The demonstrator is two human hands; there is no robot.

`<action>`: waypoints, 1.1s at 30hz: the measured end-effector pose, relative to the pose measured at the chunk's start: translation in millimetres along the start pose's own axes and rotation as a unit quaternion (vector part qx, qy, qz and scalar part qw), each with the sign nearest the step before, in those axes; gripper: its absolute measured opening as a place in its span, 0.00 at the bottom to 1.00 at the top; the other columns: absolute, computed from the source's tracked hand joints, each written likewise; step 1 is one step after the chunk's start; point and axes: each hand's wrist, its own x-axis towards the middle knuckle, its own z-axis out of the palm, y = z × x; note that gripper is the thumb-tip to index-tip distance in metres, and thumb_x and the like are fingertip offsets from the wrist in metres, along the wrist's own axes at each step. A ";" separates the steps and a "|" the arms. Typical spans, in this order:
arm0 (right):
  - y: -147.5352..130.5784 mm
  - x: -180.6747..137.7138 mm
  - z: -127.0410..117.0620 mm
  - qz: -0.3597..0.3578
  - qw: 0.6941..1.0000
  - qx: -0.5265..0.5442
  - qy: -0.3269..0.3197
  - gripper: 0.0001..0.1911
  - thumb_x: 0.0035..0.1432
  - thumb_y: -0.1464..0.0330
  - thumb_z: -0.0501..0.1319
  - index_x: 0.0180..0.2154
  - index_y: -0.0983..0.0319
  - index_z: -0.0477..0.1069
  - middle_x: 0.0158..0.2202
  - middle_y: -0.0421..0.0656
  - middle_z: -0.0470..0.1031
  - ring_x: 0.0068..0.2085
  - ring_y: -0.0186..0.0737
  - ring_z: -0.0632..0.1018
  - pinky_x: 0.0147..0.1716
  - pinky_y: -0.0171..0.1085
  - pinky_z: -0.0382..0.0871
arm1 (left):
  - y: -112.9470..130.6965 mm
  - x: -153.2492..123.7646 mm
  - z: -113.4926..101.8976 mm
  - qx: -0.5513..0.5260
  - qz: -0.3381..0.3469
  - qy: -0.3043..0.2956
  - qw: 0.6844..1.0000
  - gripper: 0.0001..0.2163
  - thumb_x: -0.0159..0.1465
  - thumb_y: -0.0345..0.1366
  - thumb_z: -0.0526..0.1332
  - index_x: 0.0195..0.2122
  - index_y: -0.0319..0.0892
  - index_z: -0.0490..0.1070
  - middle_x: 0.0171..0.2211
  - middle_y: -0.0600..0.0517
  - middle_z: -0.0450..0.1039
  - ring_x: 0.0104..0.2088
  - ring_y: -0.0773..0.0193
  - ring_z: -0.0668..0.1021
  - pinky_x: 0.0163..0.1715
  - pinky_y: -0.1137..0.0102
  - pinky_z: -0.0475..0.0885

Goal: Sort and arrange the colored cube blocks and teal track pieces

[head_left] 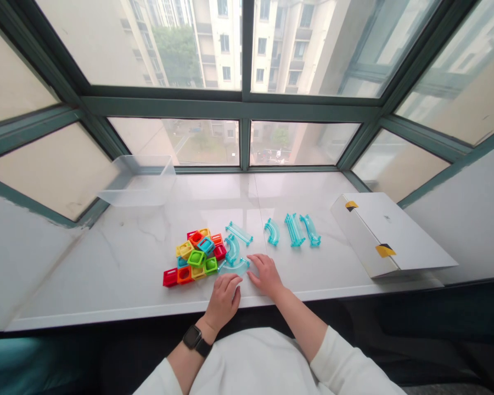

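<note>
Cannot tell grip, left hand (224, 297) or right hand (265, 276), at curved turquoise plastic track (234, 267); shoved left, could scatter nearby multicoloured square plastic blocks (196, 258).

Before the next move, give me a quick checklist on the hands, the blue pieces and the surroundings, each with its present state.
1. Right hand beside the front curved blue piece: ok, fingers at its right end.
2. Firm grip by the left hand or the right: cannot tell; contact is unclear at this size.
3. Front curved blue piece well apart from the coloured blocks: not ok, its left end lies close beside the pile.
4. Three blue pieces on the right away from the blocks: ok.
5. Clear plastic bin out of the hands' way: ok, back left by the window.
6. White box out of the way: ok, far right.
</note>
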 end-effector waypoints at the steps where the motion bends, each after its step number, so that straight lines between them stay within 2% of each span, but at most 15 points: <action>1: -4.1 2.9 1.4 -0.016 1.000 -0.003 -0.013 0.28 0.62 0.67 0.66 0.63 0.54 0.70 0.59 0.50 0.76 0.59 0.53 0.75 0.59 0.51 0.67 | 0.3 -0.1 1.1 0.003 -0.002 -0.002 1.000 0.15 0.70 0.28 0.56 0.55 0.47 0.71 0.51 0.44 0.77 0.53 0.52 0.78 0.57 0.52 0.75; 3: -9.7 7.9 2.6 -0.037 0.999 -0.008 -0.034 0.28 0.61 0.67 0.68 0.62 0.53 0.71 0.60 0.49 0.76 0.60 0.53 0.74 0.60 0.52 0.66 | 1.4 1.2 1.8 0.007 -0.007 -0.003 1.000 0.14 0.70 0.28 0.56 0.54 0.46 0.71 0.51 0.44 0.77 0.54 0.52 0.78 0.57 0.52 0.74; 8: -12.2 13.9 1.6 -0.056 0.997 -0.017 -0.051 0.23 0.61 0.68 0.70 0.57 0.54 0.74 0.56 0.49 0.78 0.57 0.52 0.75 0.58 0.51 0.68 | 3.5 4.1 -1.8 0.019 -0.019 0.006 1.000 0.14 0.69 0.29 0.57 0.54 0.46 0.72 0.51 0.43 0.77 0.54 0.51 0.78 0.59 0.49 0.73; 12: -8.8 13.4 -0.2 -0.095 0.993 -0.019 -0.068 0.17 0.65 0.66 0.68 0.55 0.54 0.77 0.55 0.49 0.79 0.56 0.52 0.77 0.57 0.51 0.69 | 3.3 3.5 -1.1 0.019 -0.014 0.010 1.000 0.17 0.68 0.29 0.57 0.57 0.47 0.71 0.54 0.43 0.76 0.58 0.49 0.77 0.64 0.45 0.69; 15: -5.0 9.4 -3.6 -0.105 0.993 0.000 -0.060 0.15 0.70 0.65 0.63 0.57 0.55 0.76 0.52 0.50 0.80 0.54 0.50 0.78 0.57 0.50 0.70 | 3.0 3.0 1.7 0.016 -0.015 0.022 1.000 0.20 0.68 0.28 0.57 0.60 0.46 0.68 0.59 0.42 0.74 0.64 0.49 0.73 0.69 0.41 0.63; 19: 1.2 -0.6 -9.4 -0.072 0.996 0.026 -0.036 0.14 0.74 0.66 0.55 0.53 0.57 0.77 0.46 0.49 0.81 0.49 0.48 0.79 0.53 0.47 0.73 | 2.8 3.5 4.7 0.021 -0.026 0.020 0.999 0.23 0.69 0.29 0.57 0.66 0.46 0.62 0.64 0.40 0.69 0.69 0.46 0.69 0.70 0.39 0.62; 23: 2.0 -11.4 -19.9 0.014 0.997 0.074 -0.009 0.15 0.74 0.66 0.52 0.47 0.58 0.78 0.40 0.47 0.82 0.42 0.46 0.80 0.47 0.44 0.75 | 1.8 2.9 3.4 0.002 -0.022 0.013 1.000 0.26 0.71 0.30 0.57 0.69 0.47 0.59 0.65 0.40 0.69 0.70 0.47 0.68 0.70 0.41 0.64; 26: -4.3 -16.3 -34.0 0.064 0.990 0.127 -0.009 0.16 0.74 0.63 0.51 0.46 0.58 0.78 0.39 0.44 0.83 0.39 0.43 0.81 0.42 0.40 0.74 | 4.2 4.4 1.3 -0.058 -0.039 -0.002 0.998 0.25 0.72 0.34 0.58 0.70 0.46 0.58 0.63 0.39 0.71 0.66 0.48 0.73 0.66 0.45 0.70; 28: -8.8 -17.2 -43.9 0.077 0.986 0.147 -0.008 0.17 0.74 0.60 0.52 0.44 0.57 0.78 0.36 0.43 0.82 0.37 0.42 0.80 0.40 0.38 0.73 | 8.6 10.3 2.6 -0.122 -0.077 -0.018 0.989 0.24 0.74 0.38 0.58 0.70 0.45 0.59 0.61 0.39 0.73 0.62 0.50 0.77 0.62 0.49 0.74; 30: -10.2 -16.7 -51.1 0.092 0.983 0.159 0.003 0.17 0.73 0.59 0.53 0.42 0.57 0.78 0.33 0.42 0.80 0.35 0.41 0.79 0.39 0.37 0.72 | 14.1 21.4 8.0 -0.199 -0.138 -0.031 0.970 0.21 0.75 0.42 0.56 0.67 0.46 0.63 0.56 0.41 0.77 0.54 0.54 0.82 0.56 0.54 0.78; 33: -4.2 -16.1 -53.5 0.142 0.973 0.178 0.031 0.16 0.70 0.58 0.56 0.37 0.58 0.78 0.29 0.40 0.79 0.31 0.40 0.77 0.35 0.36 0.71 | 18.7 43.9 22.8 -0.297 -0.244 -0.062 0.921 0.17 0.74 0.46 0.56 0.57 0.45 0.72 0.40 0.48 0.81 0.35 0.60 0.84 0.39 0.63 0.80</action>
